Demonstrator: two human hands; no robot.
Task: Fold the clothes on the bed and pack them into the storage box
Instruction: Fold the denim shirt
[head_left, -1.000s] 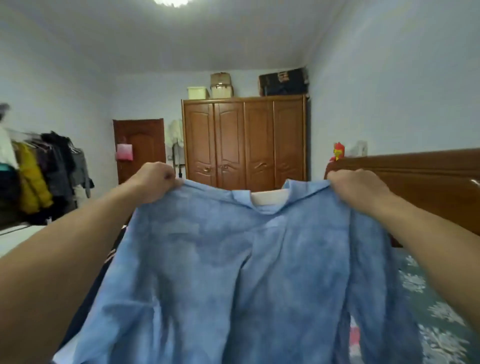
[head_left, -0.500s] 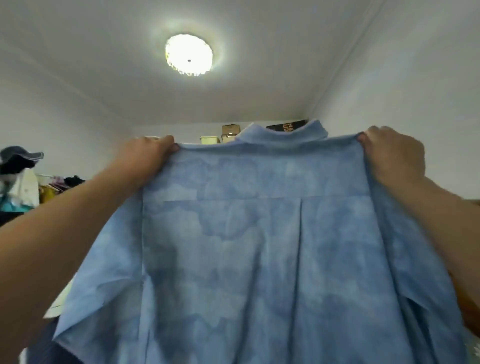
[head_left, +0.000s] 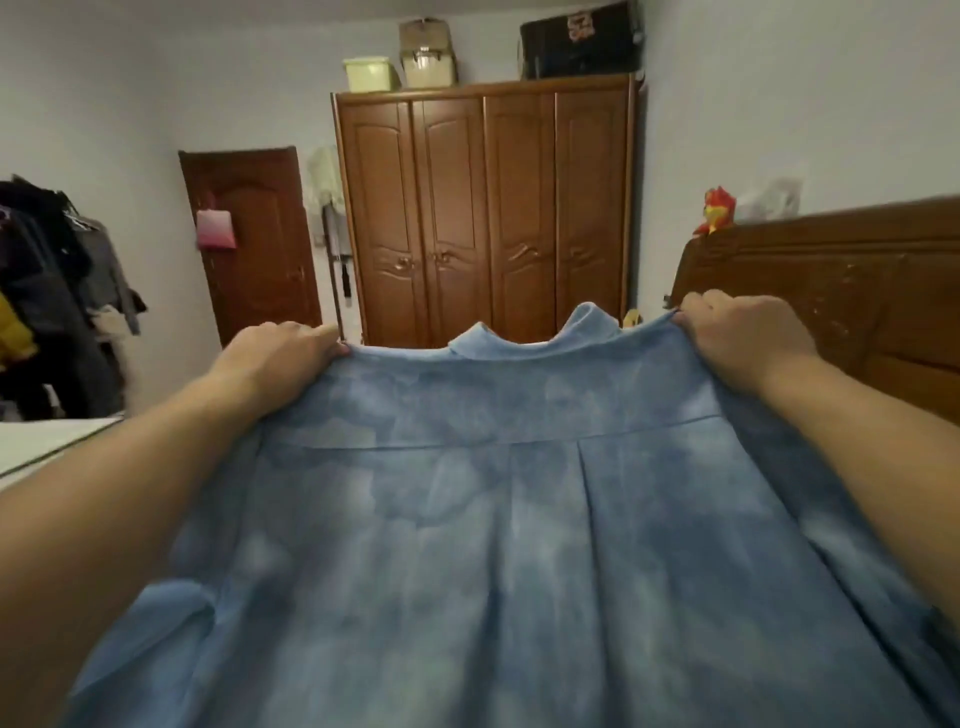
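A blue mottled shirt is held up and spread wide in front of the person, its back panel facing the camera, the collar at the top edge between the two hands. The left hand grips the shirt's left shoulder; its fingers are curled over the top seam and clench the cloth. The right hand grips the right shoulder in the same way, fingers bent down over the edge and pinching the fabric. The cloth is stretched taut between the two grips, with a yoke seam running across just below them and a centre pleat falling from it. The lower part of the shirt fills the bottom of the view and is blurred; where its hem ends cannot be told.

Behind the shirt stands a brown wardrobe with four doors. On its top sit a pale green box, a beige case and a black case. Left of the wardrobe is a dark door with a pink item hanging on it. At far left, dark clothes hang on a rack, and a white surface shows below them. At right is a carved wooden headboard, with a red toy at its top corner. The walls are pale.
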